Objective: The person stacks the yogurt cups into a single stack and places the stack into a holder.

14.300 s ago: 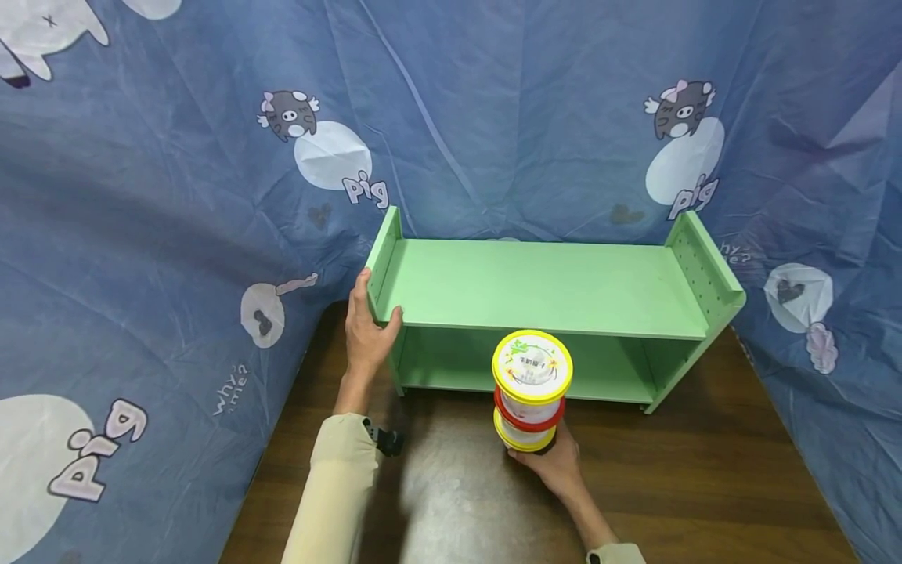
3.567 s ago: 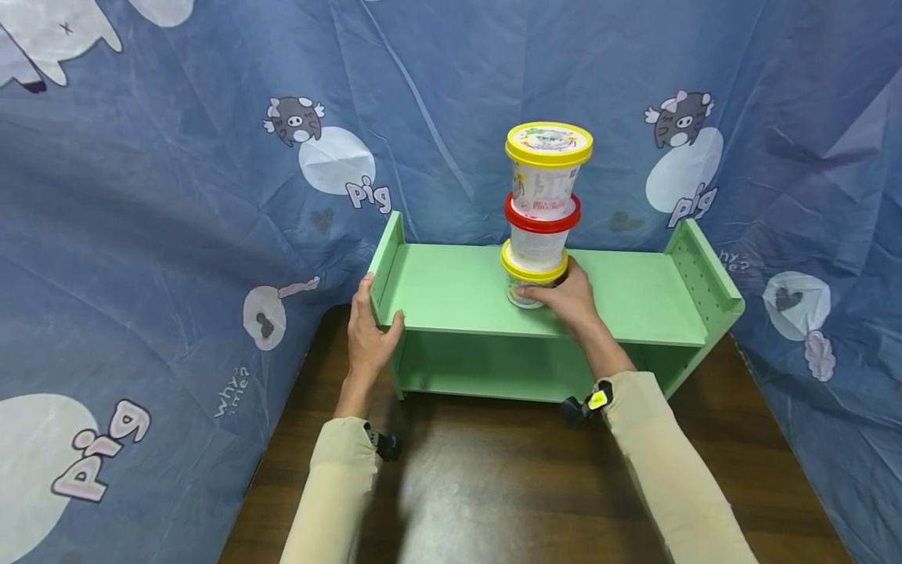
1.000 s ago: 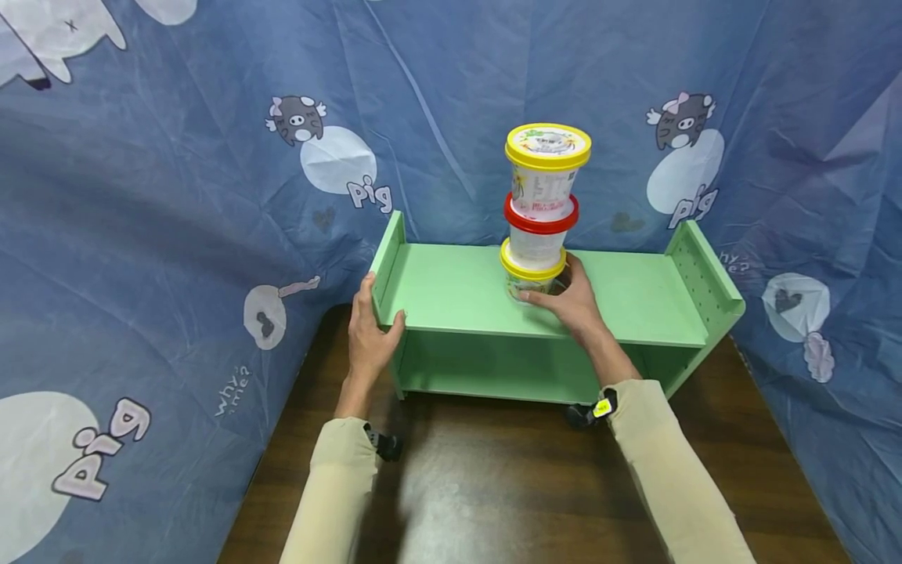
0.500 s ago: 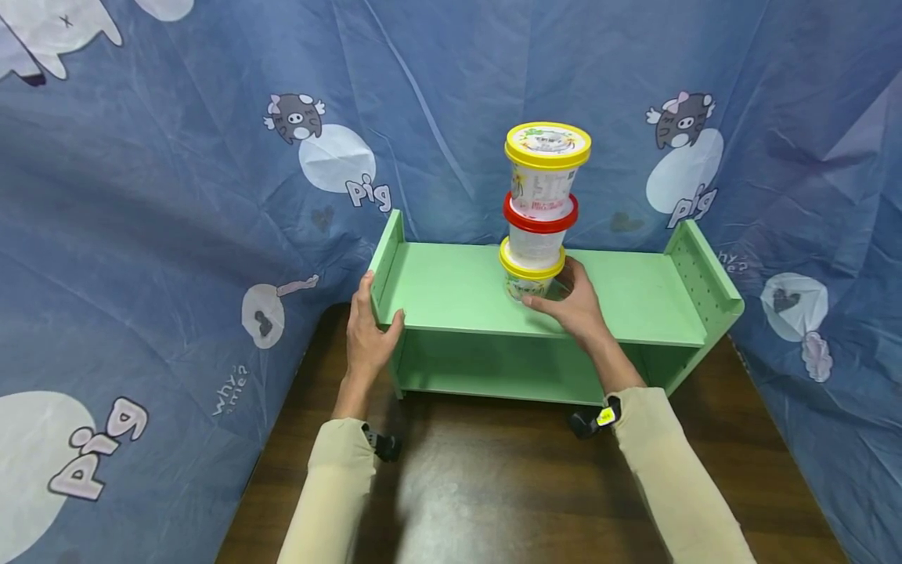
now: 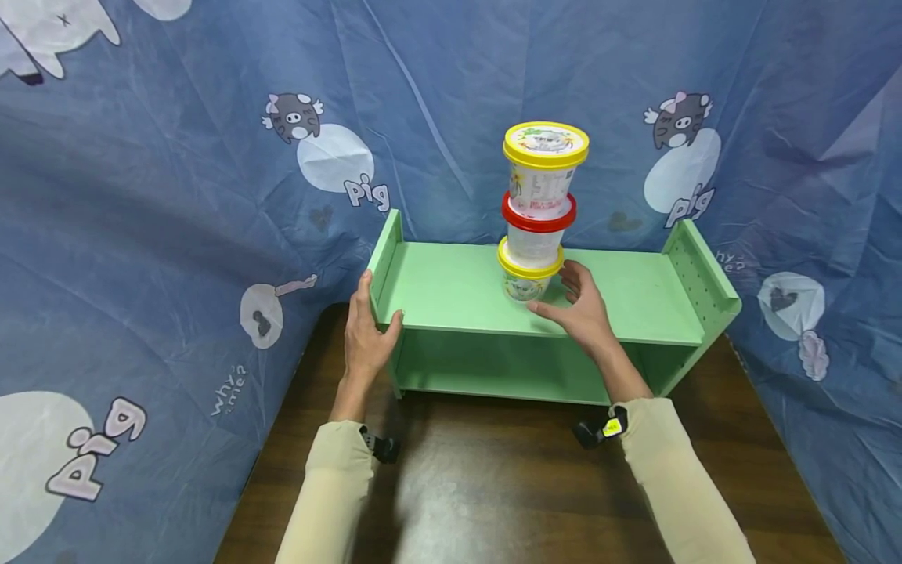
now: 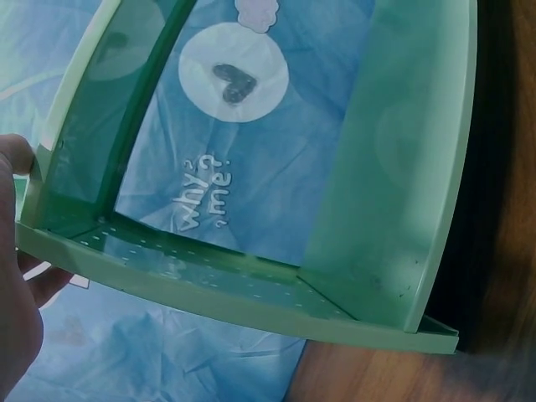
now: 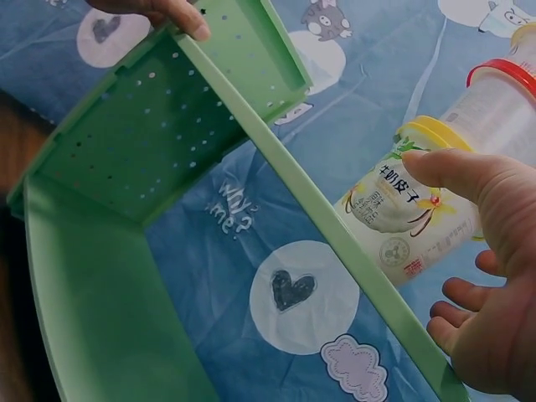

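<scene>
L hand [image 5: 366, 337] grips the left end panel of a green shelf unit [image 5: 634, 294], thumb hooked over the edge. Mid-shelf, on the top board, stands a stack of three tubs [image 5: 539, 211], w/ yellow, red, yellow lids. R hand [image 5: 581, 305] just beside the bottom tub, fingers spread, loosely curved, holding nothing.

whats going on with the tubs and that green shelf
A person has a stack of three tubs standing on the top board of a green shelf on a wooden table. The right hand is open beside the bottom tub; no grip shows in the right wrist view. The left hand grips the shelf's left end.
</scene>
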{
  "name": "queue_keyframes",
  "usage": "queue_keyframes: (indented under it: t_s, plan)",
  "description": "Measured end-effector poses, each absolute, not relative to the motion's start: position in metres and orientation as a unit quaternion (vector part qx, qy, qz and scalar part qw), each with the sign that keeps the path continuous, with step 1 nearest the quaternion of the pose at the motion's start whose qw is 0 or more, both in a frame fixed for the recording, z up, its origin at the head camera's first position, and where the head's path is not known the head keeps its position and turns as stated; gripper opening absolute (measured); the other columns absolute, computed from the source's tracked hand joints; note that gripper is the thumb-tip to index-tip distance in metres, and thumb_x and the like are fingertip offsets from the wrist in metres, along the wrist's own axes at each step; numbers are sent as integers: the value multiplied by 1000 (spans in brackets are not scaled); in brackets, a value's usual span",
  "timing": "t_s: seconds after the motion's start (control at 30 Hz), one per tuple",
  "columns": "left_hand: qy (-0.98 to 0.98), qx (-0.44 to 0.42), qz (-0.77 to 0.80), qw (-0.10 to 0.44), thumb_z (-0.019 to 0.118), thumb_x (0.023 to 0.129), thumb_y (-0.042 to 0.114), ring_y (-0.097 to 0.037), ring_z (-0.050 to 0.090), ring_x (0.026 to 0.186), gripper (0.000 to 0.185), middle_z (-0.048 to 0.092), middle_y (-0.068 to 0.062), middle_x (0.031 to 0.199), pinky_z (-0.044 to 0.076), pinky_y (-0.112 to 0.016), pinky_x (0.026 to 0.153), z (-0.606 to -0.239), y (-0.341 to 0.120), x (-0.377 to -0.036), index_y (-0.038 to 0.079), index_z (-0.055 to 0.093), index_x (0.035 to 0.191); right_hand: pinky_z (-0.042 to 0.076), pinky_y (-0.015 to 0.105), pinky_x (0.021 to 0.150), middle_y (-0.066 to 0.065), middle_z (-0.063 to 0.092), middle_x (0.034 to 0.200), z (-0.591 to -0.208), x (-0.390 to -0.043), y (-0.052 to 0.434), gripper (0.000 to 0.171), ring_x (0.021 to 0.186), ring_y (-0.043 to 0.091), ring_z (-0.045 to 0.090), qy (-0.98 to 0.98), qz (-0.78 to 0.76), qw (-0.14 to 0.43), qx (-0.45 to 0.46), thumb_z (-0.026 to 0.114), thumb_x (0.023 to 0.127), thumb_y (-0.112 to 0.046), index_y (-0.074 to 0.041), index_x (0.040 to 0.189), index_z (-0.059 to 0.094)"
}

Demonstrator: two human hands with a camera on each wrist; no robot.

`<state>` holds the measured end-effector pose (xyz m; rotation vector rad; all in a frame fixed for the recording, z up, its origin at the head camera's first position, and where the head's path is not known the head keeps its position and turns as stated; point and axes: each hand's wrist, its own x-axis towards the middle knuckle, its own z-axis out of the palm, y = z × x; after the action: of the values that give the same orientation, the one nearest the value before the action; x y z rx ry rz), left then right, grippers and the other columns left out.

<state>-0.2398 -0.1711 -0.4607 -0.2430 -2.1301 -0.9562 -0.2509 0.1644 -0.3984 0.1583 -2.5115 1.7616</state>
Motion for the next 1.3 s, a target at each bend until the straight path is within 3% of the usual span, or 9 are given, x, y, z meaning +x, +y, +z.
queue_keyframes:
  t_s: [0.67, 1.3]
  plan:
    - [-839, -112, -374, 380, 73, 79, 15, -36, 45, 133, 89, 42, -21, 147, 43, -53, 103, -460, -171, -235, 14, 24, 153, 26, 46, 120, 11, 30, 158, -400, -234, 172, 99, 148, 29, 28, -842, 536, 38, 53, 80, 77, -36, -13, 153, 21]
    - [-838, -126, -356, 395, 74, 78, 18, -37, 39, 136, 92, 36, -24, 149, 42, -53, 102, -459, -171, -231, 10, 22, 153, 25, 46, 121, 12, 30, 158, -407, -223, 178, 95, 148, 31, 28, -845, 530, 47, 54, 79, 79, -30, -11, 153, 21]
